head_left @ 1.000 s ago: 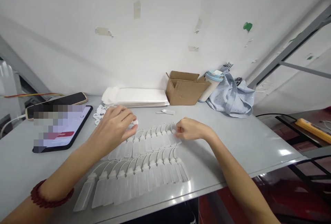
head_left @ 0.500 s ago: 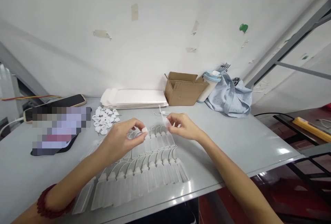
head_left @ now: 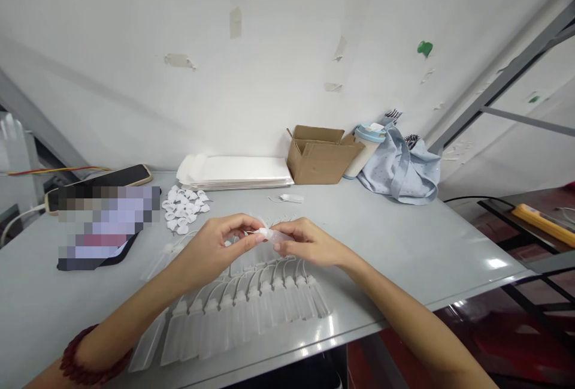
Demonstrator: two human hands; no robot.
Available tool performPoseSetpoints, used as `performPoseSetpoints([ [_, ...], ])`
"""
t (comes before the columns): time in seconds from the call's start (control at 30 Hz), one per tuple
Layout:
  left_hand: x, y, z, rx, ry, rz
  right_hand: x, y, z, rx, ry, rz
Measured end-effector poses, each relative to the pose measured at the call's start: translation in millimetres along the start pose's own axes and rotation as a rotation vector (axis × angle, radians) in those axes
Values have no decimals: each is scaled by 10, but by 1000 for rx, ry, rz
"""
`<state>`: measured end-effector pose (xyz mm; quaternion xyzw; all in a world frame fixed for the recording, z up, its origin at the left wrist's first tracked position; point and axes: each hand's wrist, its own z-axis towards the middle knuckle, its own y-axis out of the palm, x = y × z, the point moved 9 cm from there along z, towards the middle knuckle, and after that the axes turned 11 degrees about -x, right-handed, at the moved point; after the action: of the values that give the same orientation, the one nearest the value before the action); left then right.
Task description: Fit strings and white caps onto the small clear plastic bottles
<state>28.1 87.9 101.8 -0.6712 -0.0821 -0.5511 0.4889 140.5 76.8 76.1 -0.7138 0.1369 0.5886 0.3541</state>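
Between the thumb and fingers of my left hand (head_left: pixel 215 242) is a small white cap (head_left: pixel 263 232). My right hand (head_left: pixel 314 244) grips a small translucent bottle (head_left: pixel 279 236) lying sideways, its neck end up against the cap. Fingers partly cover both pieces, so how far they are joined is hidden. Below the hands lie rows of similar translucent bottles (head_left: pixel 233 323) with white tops and thin curved strips. A heap of white caps (head_left: pixel 182 204) sits beyond my left hand. One more bottle (head_left: pixel 291 198) lies alone behind my right hand.
Along the wall stand a stack of flat white boxes (head_left: pixel 242 170), an open cardboard box (head_left: pixel 321 161), a lidded cup (head_left: pixel 359 158) and a light blue cloth bag (head_left: pixel 399 167). Two phones, one a dark phone (head_left: pixel 103 182), lie at the left. The grey table's front edge (head_left: pixel 359 332) runs below my arms.
My hands have come together, bringing the white cap and the bottle's neck into contact. The bottle has tipped from upright to sideways. The lone bottle behind is now uncovered.
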Motion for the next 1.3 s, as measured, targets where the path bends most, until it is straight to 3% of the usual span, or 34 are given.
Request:
performPoseSetpoints([
  [0.13,-141,85,16,-69,-104,-121,-56,35,-2,-40,-18,-64],
  [0.27,-192,115,19,-85,-139,-165,-49,-30,-9,69,-6,-111],
  [0.43,-61,39,3,28,-10,18,34,-111,-20,209,-6,15],
  [0.53,71,10,-31,115,106,147,89,-118,-16,240,4,134],
  [0.6,106,7,-40,132,133,114,98,-105,-8,239,-12,195],
  [0.77,-38,24,-14,77,-69,-125,59,-75,-14,245,-93,225],
  [0.9,-144,133,-19,-29,-181,-154,69,-75,-25,268,-83,173],
  [1.13,108,49,-69,176,172,167,112,-68,9,247,-58,250],
  [1.3,-97,67,-18,73,-96,11,103,-51,6,248,-67,222],
])
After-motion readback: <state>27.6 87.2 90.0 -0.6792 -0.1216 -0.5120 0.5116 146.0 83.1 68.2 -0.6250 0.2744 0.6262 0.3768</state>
